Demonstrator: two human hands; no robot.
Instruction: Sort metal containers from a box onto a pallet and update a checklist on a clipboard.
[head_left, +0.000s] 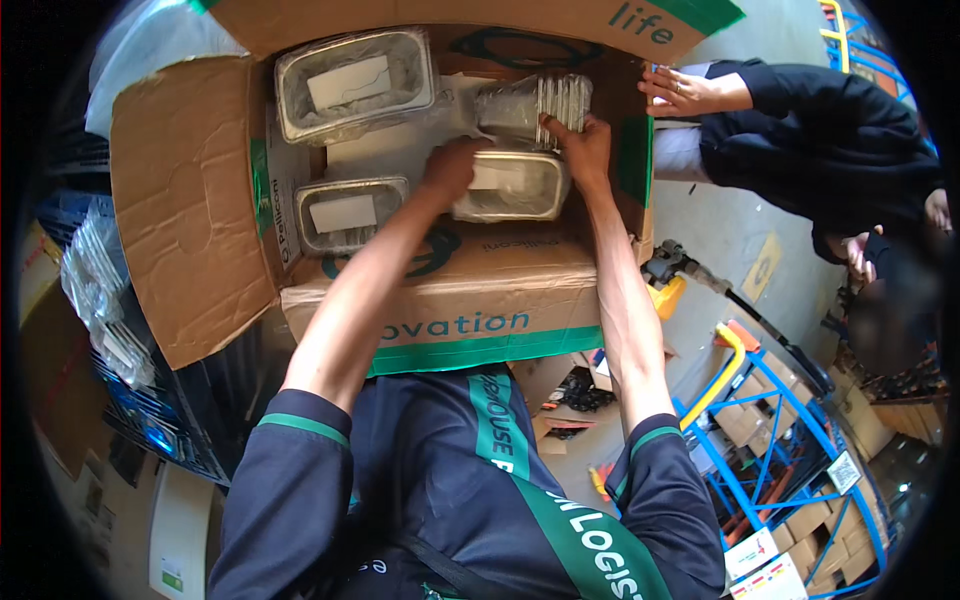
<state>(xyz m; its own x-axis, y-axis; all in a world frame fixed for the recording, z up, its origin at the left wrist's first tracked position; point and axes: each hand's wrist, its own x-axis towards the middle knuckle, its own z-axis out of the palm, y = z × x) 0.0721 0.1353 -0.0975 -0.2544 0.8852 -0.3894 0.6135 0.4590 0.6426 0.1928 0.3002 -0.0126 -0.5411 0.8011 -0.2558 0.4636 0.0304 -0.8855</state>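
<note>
An open cardboard box (442, 281) is in front of me, holding several plastic-wrapped metal loaf pans. My right hand (585, 150) grips the rims of a stack of nested pans (517, 105) lying on its side at the back right. Blurred, my left hand (454, 171) is at the left edge of the front right pan (521, 196), which bears a white label; its fingertips are partly hidden, so its grip is unclear. A larger labelled pan (356, 82) sits at the back left. Another labelled pan (349, 216) is at the front left, beside my left forearm.
Box flaps fold outward at the left (191, 210) and far side (480, 22). A co-worker's hand (679, 91) rests on the box's right edge. Wrapped pans (105, 292) lie on a dark crate stack (202, 405) at left. Blue metal racking (772, 420) holds cartons at right.
</note>
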